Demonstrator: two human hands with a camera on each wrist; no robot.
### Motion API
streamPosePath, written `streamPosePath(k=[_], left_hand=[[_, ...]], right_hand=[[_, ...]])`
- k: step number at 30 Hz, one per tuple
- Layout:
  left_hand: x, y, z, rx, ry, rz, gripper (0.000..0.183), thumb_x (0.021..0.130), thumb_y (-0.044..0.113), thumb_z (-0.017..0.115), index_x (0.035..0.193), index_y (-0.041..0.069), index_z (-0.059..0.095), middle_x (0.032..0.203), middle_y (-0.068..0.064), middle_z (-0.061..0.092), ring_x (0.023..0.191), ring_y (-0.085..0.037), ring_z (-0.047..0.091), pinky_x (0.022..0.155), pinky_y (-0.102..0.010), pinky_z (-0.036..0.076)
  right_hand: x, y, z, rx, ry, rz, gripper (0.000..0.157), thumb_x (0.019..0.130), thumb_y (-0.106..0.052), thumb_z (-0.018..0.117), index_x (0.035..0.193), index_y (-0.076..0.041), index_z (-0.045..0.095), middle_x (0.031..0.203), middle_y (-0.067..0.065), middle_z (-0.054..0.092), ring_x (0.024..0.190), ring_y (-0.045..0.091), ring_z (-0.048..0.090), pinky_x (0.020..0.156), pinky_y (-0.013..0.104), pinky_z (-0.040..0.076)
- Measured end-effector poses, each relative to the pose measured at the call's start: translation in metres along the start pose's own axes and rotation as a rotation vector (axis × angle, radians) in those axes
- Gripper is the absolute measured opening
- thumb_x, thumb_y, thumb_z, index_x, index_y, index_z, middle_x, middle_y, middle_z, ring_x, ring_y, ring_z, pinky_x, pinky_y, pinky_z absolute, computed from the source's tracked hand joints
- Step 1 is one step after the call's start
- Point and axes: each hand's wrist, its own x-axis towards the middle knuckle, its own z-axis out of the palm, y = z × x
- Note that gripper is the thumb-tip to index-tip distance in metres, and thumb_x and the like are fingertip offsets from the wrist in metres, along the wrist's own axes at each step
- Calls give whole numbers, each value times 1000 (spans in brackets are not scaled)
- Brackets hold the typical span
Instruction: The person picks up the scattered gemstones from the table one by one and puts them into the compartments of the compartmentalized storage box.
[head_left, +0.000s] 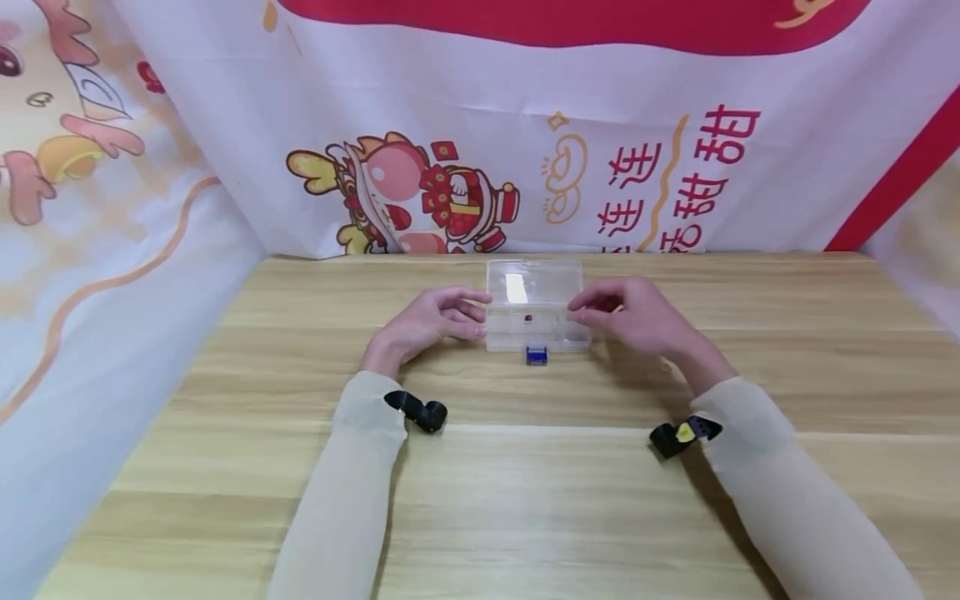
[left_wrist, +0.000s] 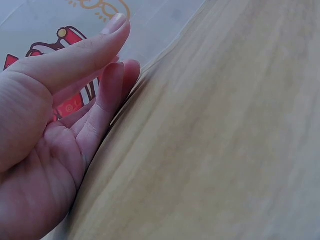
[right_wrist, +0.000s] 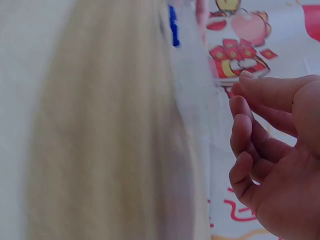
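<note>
A clear plastic box [head_left: 501, 340] stands on the table with its transparent lid [head_left: 555, 282] raised at the back. Inside it lies a small dark piece [head_left: 528, 317], too small to make out. Just in front of the box is a small blue plastic piece [head_left: 536, 356], also partly seen in the right wrist view. My left hand [head_left: 435, 321] is at the box's left end, its thumb and fingers apart. Over the right end reaches my right hand [head_left: 637, 317], with thumb and forefinger close together and the other fingers curled; I cannot tell whether anything is between the tips.
The wooden table [head_left: 525, 508] spreads out around the box. Behind it hangs a white printed cloth [head_left: 480, 92] with red lettering and cartoon figures, and another cloth [head_left: 135, 250] lines the left side. Each wrist carries a black camera strap.
</note>
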Motion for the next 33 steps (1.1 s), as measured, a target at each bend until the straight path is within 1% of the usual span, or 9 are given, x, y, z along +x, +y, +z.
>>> streamPosePath(k=[4,10,13,18,21,26,29,33], left_hand=[[2,-1,2,3,-2,3,55,91,6,82,142,12,64,131,-14,68,111,-21,71,105,-35,54],[3,-2,2,8,-4,4,54,91,5,82,141,9,62,132,-15,67,110,-21,71,100,-30,57],[3,-1,3,9,-2,4,51,92,5,82,139,10,64,131,-15,67,110,-21,71,97,-27,58],[3,0,4,3,-3,4,50,92,4,81,139,9,64,131,-15,67,110,-21,70,95,-26,59],[3,0,3,-8,-4,6,51,92,3,81,140,9,64,131,-15,67,109,-20,70,95,-26,60],[2,-1,4,-28,-3,-6,51,91,4,82,139,11,66,130,-14,67,108,-19,71,95,-26,60],[3,-1,4,-27,0,-7,51,91,4,82,139,11,67,129,-13,68,108,-19,71,94,-25,60],[3,0,5,-17,9,-3,50,91,4,82,138,12,68,129,-13,68,107,-18,71,93,-24,60]], right_hand=[[-4,8,-14,-11,43,0,25,104,-29,71,123,-15,77,114,8,71,101,25,59,82,35,51],[-6,24,-27,12,63,3,30,101,-30,74,126,-13,76,111,8,70,98,23,58,72,30,51],[-9,36,-31,18,34,1,29,101,-28,74,126,-12,76,109,9,71,95,23,59,68,29,52],[-16,56,-40,31,-15,25,28,101,-27,75,125,-13,76,113,10,73,94,24,63,72,30,54],[-20,64,-47,29,-19,54,29,100,-31,76,125,-16,75,115,9,73,95,24,63,75,30,55],[-25,76,-55,-17,-58,99,32,99,-37,76,125,-19,76,122,6,73,98,22,57,79,29,52],[-28,80,-59,-38,-82,113,29,99,-36,76,123,-19,78,125,5,74,101,22,55,81,29,49],[-31,86,-66,-50,-106,108,26,100,-31,75,122,-18,79,127,6,75,105,22,55,84,28,48]])
